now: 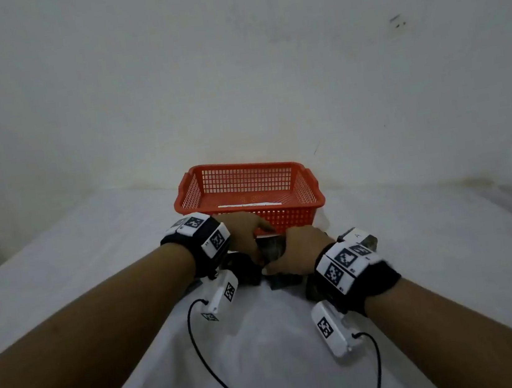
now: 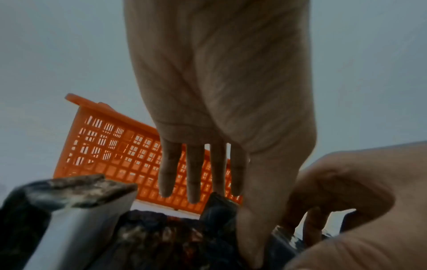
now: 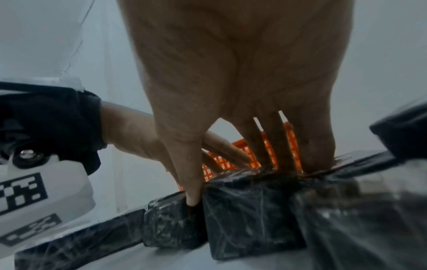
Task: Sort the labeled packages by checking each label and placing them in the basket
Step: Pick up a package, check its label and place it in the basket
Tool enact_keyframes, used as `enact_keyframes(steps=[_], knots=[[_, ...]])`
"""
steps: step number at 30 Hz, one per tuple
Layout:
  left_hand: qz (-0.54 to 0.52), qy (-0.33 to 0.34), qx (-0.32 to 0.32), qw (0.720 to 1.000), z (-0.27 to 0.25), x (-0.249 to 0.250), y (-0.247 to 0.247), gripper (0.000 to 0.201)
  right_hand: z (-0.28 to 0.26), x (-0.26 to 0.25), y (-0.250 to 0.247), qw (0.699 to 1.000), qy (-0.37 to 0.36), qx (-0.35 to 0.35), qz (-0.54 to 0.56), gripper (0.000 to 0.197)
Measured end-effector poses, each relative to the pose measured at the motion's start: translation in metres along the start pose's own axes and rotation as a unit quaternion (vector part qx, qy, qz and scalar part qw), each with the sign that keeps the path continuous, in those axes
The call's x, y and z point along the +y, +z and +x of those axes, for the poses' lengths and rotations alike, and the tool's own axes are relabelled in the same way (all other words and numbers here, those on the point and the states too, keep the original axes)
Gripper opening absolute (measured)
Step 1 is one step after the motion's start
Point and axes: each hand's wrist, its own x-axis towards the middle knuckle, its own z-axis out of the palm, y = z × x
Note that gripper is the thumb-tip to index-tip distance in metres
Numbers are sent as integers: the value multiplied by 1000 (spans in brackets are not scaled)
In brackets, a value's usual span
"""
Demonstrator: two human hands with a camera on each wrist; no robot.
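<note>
Just in front of the orange basket (image 1: 248,191), your right hand (image 1: 301,249) grips a dark wrapped package (image 3: 251,210), thumb and fingers clamped on opposite sides. Your left hand (image 1: 247,234) rests fingers straight, released, against the same package. More packages (image 1: 361,238) lie beside it on the desk (image 1: 451,249).

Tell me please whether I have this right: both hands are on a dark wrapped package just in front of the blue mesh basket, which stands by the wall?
Not quite: the basket is orange-red, not blue, as the head view shows. The rest holds: the left hand and right hand are both on a dark wrapped package just in front of it, and the basket stands by the wall.
</note>
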Motion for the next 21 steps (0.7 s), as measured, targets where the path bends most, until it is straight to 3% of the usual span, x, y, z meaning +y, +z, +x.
enact_keyframes(steps=[4, 11, 16, 18, 21], knots=[[-34, 14, 4, 999, 4, 2, 5, 69, 4, 8, 0, 1000, 12, -1, 22, 47], [-195, 59, 64, 977, 0, -14, -7, 59, 1, 38, -38, 976, -46, -20, 210, 32], [-431, 112, 102, 889, -10, -16, -5, 41, -1, 50, -61, 924, -104, 14, 368, 29], [-469, 109, 154, 863, -9, -13, -1, 34, 5, 54, -61, 902, -97, 53, 418, 28], [-510, 88, 236, 822, -4, -6, 5, 25, 11, 53, -52, 877, -72, 87, 466, 47]])
